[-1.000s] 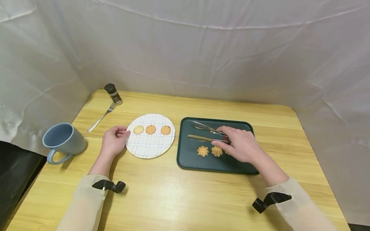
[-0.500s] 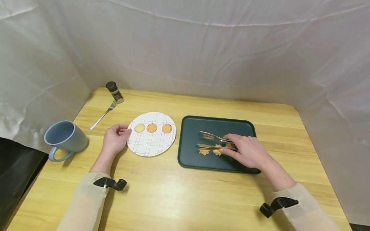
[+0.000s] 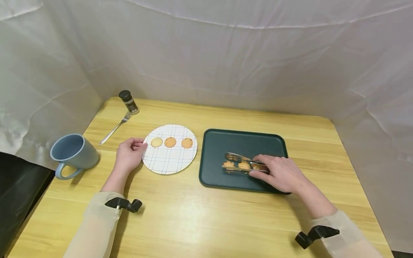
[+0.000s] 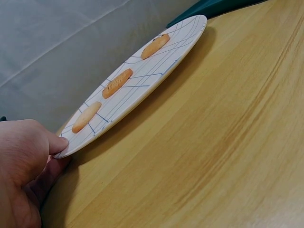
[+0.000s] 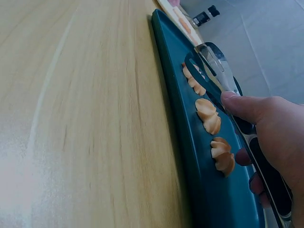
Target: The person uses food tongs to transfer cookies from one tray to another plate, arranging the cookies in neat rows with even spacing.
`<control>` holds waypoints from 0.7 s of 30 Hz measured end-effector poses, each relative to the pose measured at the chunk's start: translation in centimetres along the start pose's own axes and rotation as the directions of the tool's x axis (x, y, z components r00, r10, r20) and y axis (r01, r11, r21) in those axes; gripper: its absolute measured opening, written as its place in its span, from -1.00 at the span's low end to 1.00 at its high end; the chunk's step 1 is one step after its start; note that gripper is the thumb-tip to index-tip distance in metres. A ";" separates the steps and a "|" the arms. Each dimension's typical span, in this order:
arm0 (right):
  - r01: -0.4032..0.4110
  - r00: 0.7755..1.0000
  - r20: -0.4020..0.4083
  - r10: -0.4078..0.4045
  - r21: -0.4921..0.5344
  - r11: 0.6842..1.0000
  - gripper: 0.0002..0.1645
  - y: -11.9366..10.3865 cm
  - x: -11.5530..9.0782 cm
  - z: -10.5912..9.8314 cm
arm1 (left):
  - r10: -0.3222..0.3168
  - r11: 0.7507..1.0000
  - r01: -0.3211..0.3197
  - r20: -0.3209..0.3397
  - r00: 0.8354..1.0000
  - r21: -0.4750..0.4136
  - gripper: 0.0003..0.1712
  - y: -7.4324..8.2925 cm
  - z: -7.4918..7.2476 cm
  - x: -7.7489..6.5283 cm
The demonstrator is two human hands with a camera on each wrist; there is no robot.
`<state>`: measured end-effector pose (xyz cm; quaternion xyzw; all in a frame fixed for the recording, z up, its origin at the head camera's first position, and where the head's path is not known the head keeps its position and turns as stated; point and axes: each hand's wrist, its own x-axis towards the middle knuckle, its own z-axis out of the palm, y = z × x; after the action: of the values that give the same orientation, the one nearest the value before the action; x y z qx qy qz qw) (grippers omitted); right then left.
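Note:
My left hand [image 3: 129, 154] pinches the near-left rim of a round white plate [image 3: 169, 159] with blue checked lines, thumb on top. Three flat round cookies lie in a row on it: a pale cookie [image 3: 156, 142], a golden cookie [image 3: 170, 142] and a speckled cookie [image 3: 186, 143]. Over the dark green tray [image 3: 238, 141], my right hand [image 3: 281, 172] grips metal tongs [image 5: 228, 76] between thumb and fingers. The tongs' arms are spread apart above a row of three swirled cookies [image 5: 208, 115], partly covering them in the head view.
At the left edge stands a blue mug [image 3: 76, 154]. Behind it a fork [image 3: 116, 128] lies beside a black-capped spice jar [image 3: 129, 102]. Pale cloth [image 3: 226, 64] walls in the back and sides of the wooden table [image 3: 187, 222].
My right hand has brought the tongs towards me and slightly right, from the tray's back half to over the swirled cookies. The left hand keeps its hold on the plate.

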<state>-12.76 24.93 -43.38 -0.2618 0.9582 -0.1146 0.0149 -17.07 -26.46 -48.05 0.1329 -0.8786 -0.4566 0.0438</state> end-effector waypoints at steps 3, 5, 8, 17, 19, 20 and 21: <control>-0.004 1.000 0.007 0.004 -0.001 1.000 -0.28 0.0 -0.1 0.0 | 0.005 1.000 -0.005 0.000 1.000 0.003 -0.62 0.0 0.0 0.0; -0.001 1.000 0.006 0.001 -0.001 1.000 -0.31 0.1 -0.2 0.0 | 0.003 1.000 -0.003 0.001 1.000 0.004 -0.62 0.0 0.0 0.0; 0.010 1.000 -0.001 -0.010 -0.007 1.000 -0.37 0.1 -0.2 0.1 | 0.001 1.000 -0.001 0.001 1.000 0.004 -0.63 0.0 -0.1 -0.1; 0.050 0.998 -0.032 -0.051 -0.038 0.998 -0.45 0.5 -0.2 0.4 | 0.012 1.000 -0.012 -0.007 1.000 0.002 -0.65 -0.1 -0.1 0.0; 0.052 0.998 -0.034 -0.054 -0.039 0.998 -0.45 0.6 -0.2 0.5 | 0.017 1.000 -0.017 -0.010 1.000 0.001 -0.65 -0.1 -0.1 0.0; 0.053 0.998 -0.035 -0.054 -0.040 0.998 -0.44 0.7 -0.2 0.5 | 0.019 1.000 -0.019 -0.012 1.000 0.000 -0.65 0.0 -0.1 0.0; 0.053 0.998 -0.037 -0.055 -0.041 0.998 -0.44 0.7 -0.2 0.6 | 0.020 1.000 -0.020 -0.011 1.000 0.002 -0.64 0.0 -0.1 -0.1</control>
<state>-12.89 25.48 -44.08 -0.2856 0.9530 -0.1007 -0.0118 -16.99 -26.48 -48.00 0.1267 -0.8801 -0.4545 0.0533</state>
